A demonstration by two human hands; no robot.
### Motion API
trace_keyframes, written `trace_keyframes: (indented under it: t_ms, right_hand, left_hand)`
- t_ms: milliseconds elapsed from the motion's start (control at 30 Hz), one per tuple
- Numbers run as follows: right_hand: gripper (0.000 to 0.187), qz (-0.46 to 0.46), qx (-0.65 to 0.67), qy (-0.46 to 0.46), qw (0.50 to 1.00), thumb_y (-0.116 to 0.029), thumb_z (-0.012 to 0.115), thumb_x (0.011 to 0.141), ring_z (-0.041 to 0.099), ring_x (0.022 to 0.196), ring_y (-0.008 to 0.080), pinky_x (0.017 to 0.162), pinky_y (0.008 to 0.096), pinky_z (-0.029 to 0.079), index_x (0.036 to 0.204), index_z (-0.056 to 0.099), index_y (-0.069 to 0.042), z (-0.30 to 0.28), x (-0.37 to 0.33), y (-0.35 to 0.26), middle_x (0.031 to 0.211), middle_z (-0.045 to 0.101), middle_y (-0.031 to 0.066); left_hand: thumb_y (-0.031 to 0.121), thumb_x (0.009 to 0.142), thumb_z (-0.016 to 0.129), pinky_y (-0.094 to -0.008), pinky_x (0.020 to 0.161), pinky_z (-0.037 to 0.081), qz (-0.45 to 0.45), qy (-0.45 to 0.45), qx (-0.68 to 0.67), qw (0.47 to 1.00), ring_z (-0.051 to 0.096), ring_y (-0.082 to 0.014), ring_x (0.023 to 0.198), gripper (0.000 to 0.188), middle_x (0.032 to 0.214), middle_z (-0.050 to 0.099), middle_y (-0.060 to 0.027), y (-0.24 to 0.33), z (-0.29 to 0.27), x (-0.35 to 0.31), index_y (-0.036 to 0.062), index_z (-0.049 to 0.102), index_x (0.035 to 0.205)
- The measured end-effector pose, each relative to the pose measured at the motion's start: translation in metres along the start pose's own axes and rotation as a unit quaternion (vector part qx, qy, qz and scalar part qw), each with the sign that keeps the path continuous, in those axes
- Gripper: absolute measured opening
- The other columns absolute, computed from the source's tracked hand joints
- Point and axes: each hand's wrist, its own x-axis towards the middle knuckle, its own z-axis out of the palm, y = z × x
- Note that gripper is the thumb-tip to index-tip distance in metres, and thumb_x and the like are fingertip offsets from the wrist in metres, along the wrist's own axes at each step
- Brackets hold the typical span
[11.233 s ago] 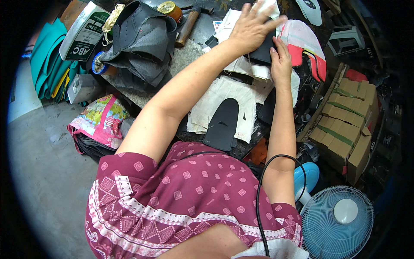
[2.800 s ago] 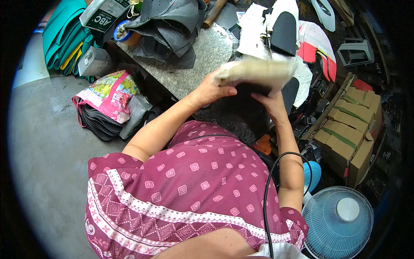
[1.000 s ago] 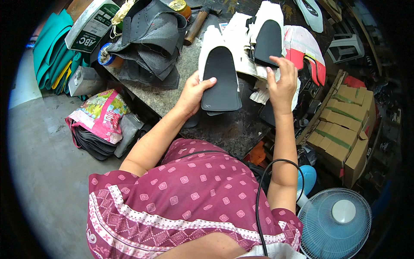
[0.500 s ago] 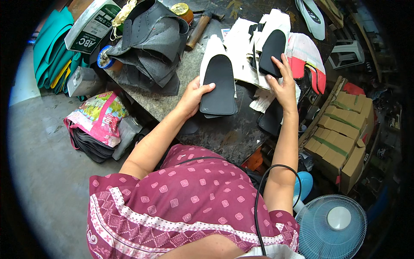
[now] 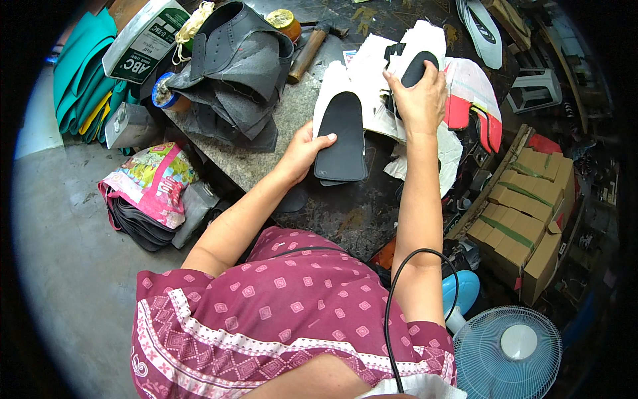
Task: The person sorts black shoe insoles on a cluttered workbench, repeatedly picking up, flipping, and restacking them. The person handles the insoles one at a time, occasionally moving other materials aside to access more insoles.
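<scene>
My left hand (image 5: 307,151) is closed on the left edge of a small stack of black insoles (image 5: 342,139), thumb on top. A white piece (image 5: 332,86) shows beyond their rounded end. My right hand (image 5: 420,100) is spread over another black insole (image 5: 419,68), thumb and fingertips apart across its width; the palm hides much of it. That insole lies on a pile of white pieces (image 5: 372,70). Whether the right fingers grip it is hard to see.
Dark grey cut material (image 5: 232,66) is heaped on the table's left, near a hammer (image 5: 309,53) and open jars (image 5: 284,25). White-and-red pieces (image 5: 472,100) lie right of my right hand. Cartons (image 5: 518,206) and a fan (image 5: 508,352) stand at the right.
My right hand has moved up and left from the insole's right edge and now spreads over it. The left hand keeps its hold on its stack.
</scene>
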Motion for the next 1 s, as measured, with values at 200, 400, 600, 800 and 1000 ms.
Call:
trace_keyframes:
  t_ms: [200, 400, 600, 800, 1000]
  right_hand:
    - [0.062, 0.037, 0.234, -0.045, 0.971, -0.027, 0.072, 0.071, 0.059, 0.112, 0.0337, 0.095, 0.0391, 0.046, 0.127, 0.053, -0.007, 0.002, 0.017, 0.035, 0.122, 0.061, 0.0195]
    - [0.06, 0.094, 0.444, -0.092, 0.886, -0.02, 0.07, 0.072, 0.061, 0.105, 0.0247, 0.093, 0.034, 0.046, 0.129, 0.054, -0.006, 0.006, 0.022, 0.065, 0.118, 0.062, 0.0162]
    - [0.065, 0.012, 0.097, -0.088, 0.991, -0.033, 0.072, 0.071, 0.058, 0.11, 0.0339, 0.095, 0.0402, 0.047, 0.131, 0.058, -0.01, -0.016, 0.01, 0.045, 0.122, 0.054, 0.0174]
    - [0.07, -0.027, 0.091, -0.072, 0.993, -0.029, 0.075, 0.069, 0.059, 0.111, 0.0342, 0.096, 0.0388, 0.046, 0.131, 0.056, -0.003, -0.029, 0.003, 0.034, 0.12, 0.057, 0.0222]
    - [0.053, -0.006, 0.057, -0.024, 0.998, -0.011, 0.059, 0.078, 0.066, 0.096, 0.0376, 0.085, 0.0447, 0.05, 0.13, 0.055, -0.002, -0.051, -0.004, 0.052, 0.107, 0.066, 0.0245]
  left_hand:
    - [0.01, 0.09, 0.062, -0.0302, 0.084, 0.052, -0.005, -0.004, -0.01, 1.0, 0.062, -0.0143, 0.094, 0.036, 0.107, 0.062, -0.0084, 0.0, 0.001, -0.002, -0.0009, 0.05, 0.122]
    - [0.01, 0.09, 0.062, -0.0298, 0.084, 0.052, -0.015, 0.001, -0.062, 0.998, 0.062, -0.0149, 0.095, 0.036, 0.108, 0.062, -0.0088, 0.012, 0.004, -0.007, -0.001, 0.049, 0.122]
    - [0.009, 0.091, 0.061, -0.0289, 0.081, 0.053, 0.014, -0.022, -0.071, 0.997, 0.063, -0.0141, 0.092, 0.03, 0.105, 0.062, -0.0086, 0.021, 0.016, -0.004, -0.0005, 0.05, 0.117]
    - [0.008, 0.091, 0.06, -0.0294, 0.079, 0.054, -0.003, 0.005, -0.062, 0.998, 0.063, -0.0142, 0.089, 0.026, 0.102, 0.063, -0.008, 0.022, 0.016, 0.0, -0.0003, 0.051, 0.114]
    - [0.01, 0.09, 0.061, -0.0295, 0.081, 0.054, 0.002, -0.004, -0.05, 0.999, 0.064, -0.0146, 0.09, 0.03, 0.103, 0.063, -0.0092, 0.018, 0.013, 0.001, -0.001, 0.051, 0.117]
